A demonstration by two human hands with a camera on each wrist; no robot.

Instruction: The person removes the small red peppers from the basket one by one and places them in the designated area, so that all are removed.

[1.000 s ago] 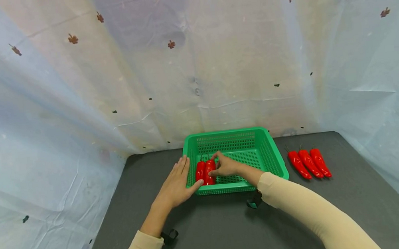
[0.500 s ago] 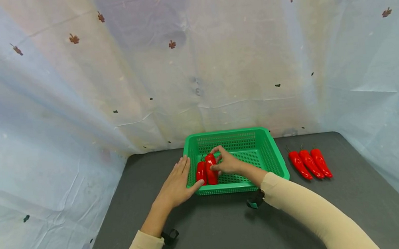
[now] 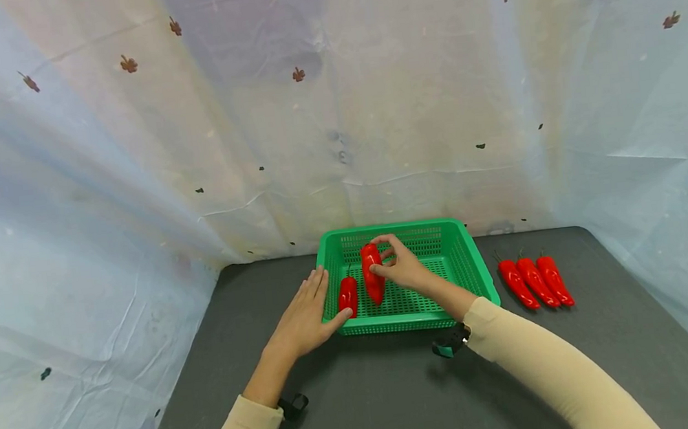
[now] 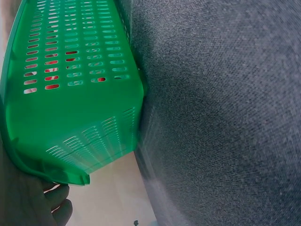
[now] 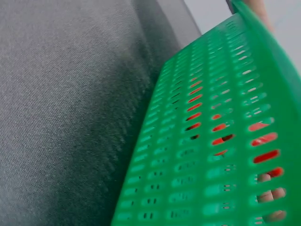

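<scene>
Step in hand: handling one pepper [image 3: 373, 275] inside the basket [image 3: 391, 320], looks like mid-carry. Right grip [image 3: 404, 269] (bare hand) is clamped on it, thumb and fingers pinching near the thicker, far end; the narrow tip points back toward the person. Looks raised off the basket floor, though contact at the tip can't be confirmed. Left grip [image 3: 304, 320]: fingers straight, laid along the basket's near left corner, holding nothing; probably steadying it.

Next move likely calls for a firm pinch on slick skin and a level path, either up over the rim or down onto the basket floor; direction not clear from this moment.

Around: second pepper [image 3: 348, 297] lies in the basket by the left wall, just beside the left thumb. Three peppers [image 3: 537, 283] in a row on the surface [image 3: 362, 399], right of the basket. Patterned sheet [image 3: 333, 105] behind.

In the way: basket rim and walls on all sides; left thumb and second pepper limit room at that corner. Wrist views mostly blocked by slotted walls, only bits of red showing through.
</scene>
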